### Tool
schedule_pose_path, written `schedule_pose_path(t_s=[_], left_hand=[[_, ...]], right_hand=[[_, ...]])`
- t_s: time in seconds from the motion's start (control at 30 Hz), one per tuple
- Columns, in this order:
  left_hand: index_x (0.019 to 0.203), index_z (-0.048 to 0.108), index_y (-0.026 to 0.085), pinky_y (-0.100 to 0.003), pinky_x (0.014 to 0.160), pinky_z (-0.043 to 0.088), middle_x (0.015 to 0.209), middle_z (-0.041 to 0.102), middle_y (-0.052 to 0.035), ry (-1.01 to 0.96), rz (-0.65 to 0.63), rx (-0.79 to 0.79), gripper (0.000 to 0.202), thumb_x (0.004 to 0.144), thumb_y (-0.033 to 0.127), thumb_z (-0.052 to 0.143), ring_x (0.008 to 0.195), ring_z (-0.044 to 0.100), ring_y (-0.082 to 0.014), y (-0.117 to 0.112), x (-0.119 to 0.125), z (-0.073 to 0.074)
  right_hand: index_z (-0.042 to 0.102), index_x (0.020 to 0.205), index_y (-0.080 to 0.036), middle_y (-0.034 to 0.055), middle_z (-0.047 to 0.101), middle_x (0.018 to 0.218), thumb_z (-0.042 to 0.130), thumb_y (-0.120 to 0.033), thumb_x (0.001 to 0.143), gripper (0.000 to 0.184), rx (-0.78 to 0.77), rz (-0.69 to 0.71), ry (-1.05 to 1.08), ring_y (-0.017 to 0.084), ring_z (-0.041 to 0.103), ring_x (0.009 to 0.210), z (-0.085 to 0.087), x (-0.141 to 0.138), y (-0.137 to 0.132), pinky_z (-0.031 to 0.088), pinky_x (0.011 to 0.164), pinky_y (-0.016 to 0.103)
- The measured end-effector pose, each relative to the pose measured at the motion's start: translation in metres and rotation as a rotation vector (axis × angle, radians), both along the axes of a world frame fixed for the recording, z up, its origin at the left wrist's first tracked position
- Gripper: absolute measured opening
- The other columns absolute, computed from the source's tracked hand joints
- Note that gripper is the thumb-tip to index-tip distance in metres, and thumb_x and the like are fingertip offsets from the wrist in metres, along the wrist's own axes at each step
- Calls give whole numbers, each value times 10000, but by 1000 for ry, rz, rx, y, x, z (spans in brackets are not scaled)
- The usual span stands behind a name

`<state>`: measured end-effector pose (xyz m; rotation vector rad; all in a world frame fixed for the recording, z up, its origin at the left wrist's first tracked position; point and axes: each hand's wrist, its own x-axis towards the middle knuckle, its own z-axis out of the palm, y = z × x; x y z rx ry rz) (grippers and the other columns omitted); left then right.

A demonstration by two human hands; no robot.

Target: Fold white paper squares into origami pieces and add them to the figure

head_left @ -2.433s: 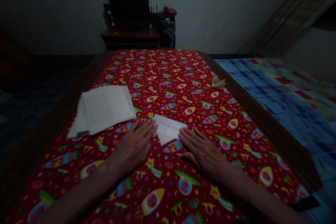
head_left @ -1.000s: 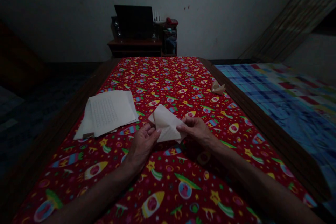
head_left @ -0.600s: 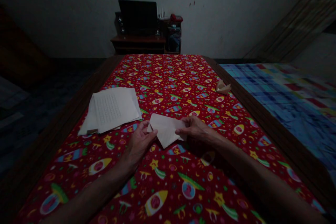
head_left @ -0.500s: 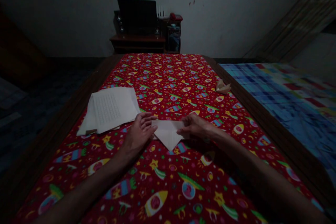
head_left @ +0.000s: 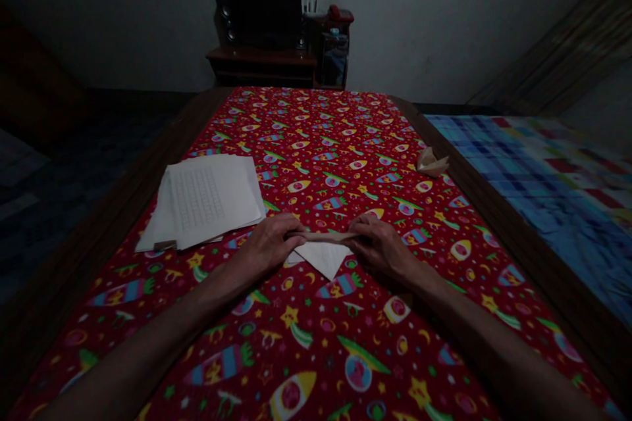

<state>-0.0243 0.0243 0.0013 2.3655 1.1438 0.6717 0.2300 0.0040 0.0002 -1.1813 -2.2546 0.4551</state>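
A white sheet folded to a downward-pointing triangle (head_left: 320, 258) lies on the red rocket-print cloth (head_left: 316, 145), with a narrow folded band (head_left: 328, 236) along its top edge. My left hand (head_left: 269, 243) grips the band's left end, and my right hand (head_left: 378, 248) presses on its right end. Both hands hide the triangle's upper corners. To the left of my left hand lies a stack of white sheets (head_left: 205, 200) with printed grids. A small folded paper piece (head_left: 432, 163) sits at the cloth's far right edge.
A dark wooden border (head_left: 498, 230) frames the cloth, and a checked quilt (head_left: 533, 171) lies beyond its right side. Farther ahead, a dark screen (head_left: 261, 10) and speakers stand on a low wooden stand (head_left: 261, 58) against the wall.
The paper's upper part is now turned into a narrow folded band. Both hands have moved onto that band's ends, and the view has tilted slightly upward.
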Motion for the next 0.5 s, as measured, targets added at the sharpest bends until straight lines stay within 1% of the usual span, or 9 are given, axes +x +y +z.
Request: schedule_pose_path(t_s=[0.07,0.17,0.3,0.4,0.5], left_hand=[[824,635,167,-262,695,455,794,636,-18,9,-20,56,126,850,187,513,767,587,-151,-6,-3,0],[871,600,162,-284,727,449,858,613,-39,44,-44,143,133,885,166,467,826,561,-164,-19,-4,-1],[959,552,167,-305,743,451,888,592,-44,46,-26,166,111,909,205,459,846,541,-173,-30,-3,-5],[902,542,164,-301,718,448,854,570,-40,62,-36,148,110,910,161,432,819,526,-169,-31,-3,-6],[855,532,154,-302,716,446,840,556,-44,92,-54,159,127,895,105,422,818,513,-171,-31,-6,-6]], right_hand=[[608,751,-168,53,587,771,500,-224,875,173,14,21,35,146,521,692,-4,3,-1,407,601,241],[606,786,-172,67,584,802,475,-210,883,167,30,87,16,155,529,707,-7,9,-1,421,606,252],[611,837,-179,71,592,841,453,-199,894,170,47,153,-36,151,535,715,-9,15,0,428,612,253],[621,880,-183,66,596,845,465,-204,893,158,63,168,-38,149,535,719,-10,15,1,430,610,250],[615,1018,-196,64,602,881,483,-226,895,183,86,145,-12,153,535,750,-9,10,1,433,622,259]])
